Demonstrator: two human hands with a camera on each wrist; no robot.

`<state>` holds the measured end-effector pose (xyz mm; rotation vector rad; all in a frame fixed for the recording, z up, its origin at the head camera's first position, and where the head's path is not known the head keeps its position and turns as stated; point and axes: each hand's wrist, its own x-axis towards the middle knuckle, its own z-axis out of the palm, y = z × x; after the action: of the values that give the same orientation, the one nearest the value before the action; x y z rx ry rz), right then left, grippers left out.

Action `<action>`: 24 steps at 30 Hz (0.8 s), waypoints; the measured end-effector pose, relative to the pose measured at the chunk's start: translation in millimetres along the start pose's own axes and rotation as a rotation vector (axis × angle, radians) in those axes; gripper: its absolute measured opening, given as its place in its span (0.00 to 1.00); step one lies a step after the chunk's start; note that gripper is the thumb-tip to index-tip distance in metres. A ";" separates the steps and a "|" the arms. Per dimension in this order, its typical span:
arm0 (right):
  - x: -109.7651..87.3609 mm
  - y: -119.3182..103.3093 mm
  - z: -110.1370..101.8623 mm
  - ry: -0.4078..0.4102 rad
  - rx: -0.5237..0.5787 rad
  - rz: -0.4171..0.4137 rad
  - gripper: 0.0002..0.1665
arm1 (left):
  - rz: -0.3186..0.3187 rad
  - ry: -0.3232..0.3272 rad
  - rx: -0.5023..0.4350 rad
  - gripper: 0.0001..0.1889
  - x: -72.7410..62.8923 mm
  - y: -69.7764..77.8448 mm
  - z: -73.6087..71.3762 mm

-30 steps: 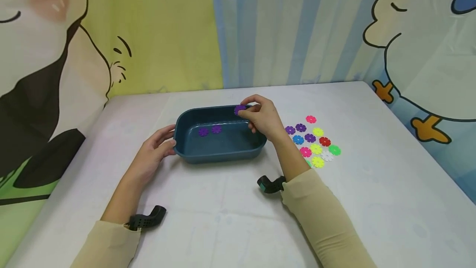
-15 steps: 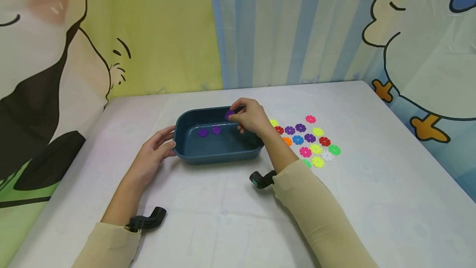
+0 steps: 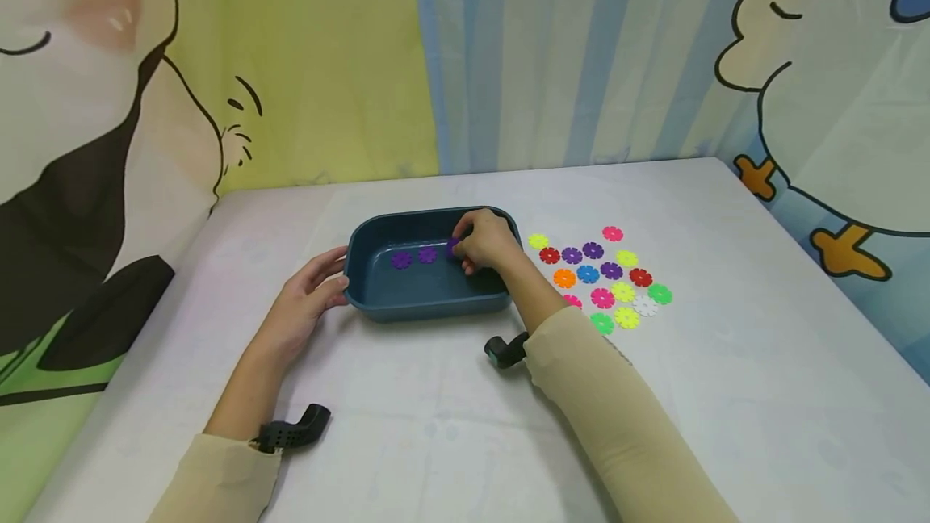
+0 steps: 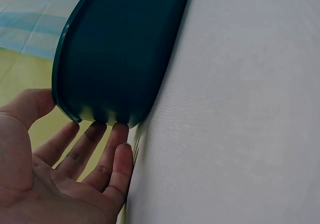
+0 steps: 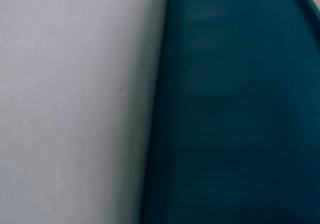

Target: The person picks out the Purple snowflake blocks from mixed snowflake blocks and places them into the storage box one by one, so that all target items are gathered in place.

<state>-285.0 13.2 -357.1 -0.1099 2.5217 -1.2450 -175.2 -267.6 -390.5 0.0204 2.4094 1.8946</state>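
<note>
A dark teal rectangular basin (image 3: 429, 311) stands on the white table, seen from above in the head view. Two purple flower-shaped discs (image 3: 401, 260) lie side by side on its floor. My right hand (image 3: 490, 242) reaches down inside the basin's right half and pinches another purple disc (image 3: 453, 247), partly covered by the fingers. At the basin's left end is my left hand (image 3: 303, 303). Its extended fingertips (image 4: 120, 129) touch the outer wall in the left wrist view, with the thumb at the rim. The right wrist view holds only the basin's side and tabletop; that hand is out of it.
Right of the basin, several flower-shaped discs lie spread flat: yellow (image 3: 622, 291), red (image 3: 640, 277), blue (image 3: 588, 274), orange (image 3: 563, 278), green (image 3: 659, 293), white, pink and purple. The right forearm passes just beside them. A cartoon-printed curtain (image 3: 327, 63) hangs behind the table.
My right hand has moved left and down from above the basin's back right rim into the basin, still pinching the purple disc. The left hand keeps its place at the left end.
</note>
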 end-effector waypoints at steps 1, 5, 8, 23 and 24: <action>0.9 0.2 0.5 0.004 -0.010 0.002 0.11 | 0.001 0.002 -0.001 0.31 0.1 0.1 0.3; 3.1 -0.3 0.9 0.025 -0.062 0.005 0.10 | 0.005 0.004 -0.001 0.31 0.7 0.9 1.0; 2.6 -1.2 1.3 0.047 -0.140 -0.010 0.10 | 0.009 0.003 0.000 0.30 1.5 1.1 1.6; 0.9 -1.5 9.6 0.133 -0.491 -0.075 0.15 | 0.010 0.007 0.011 0.30 2.2 -1.6 2.2; 0.9 -1.0 10.1 0.131 -0.495 -0.078 0.16 | 0.010 0.006 0.010 0.30 2.2 -2.0 2.2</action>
<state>-282.7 4.7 -362.2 -0.2482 2.9130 -0.6434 -177.2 -265.8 -393.1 0.0273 2.4273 1.8900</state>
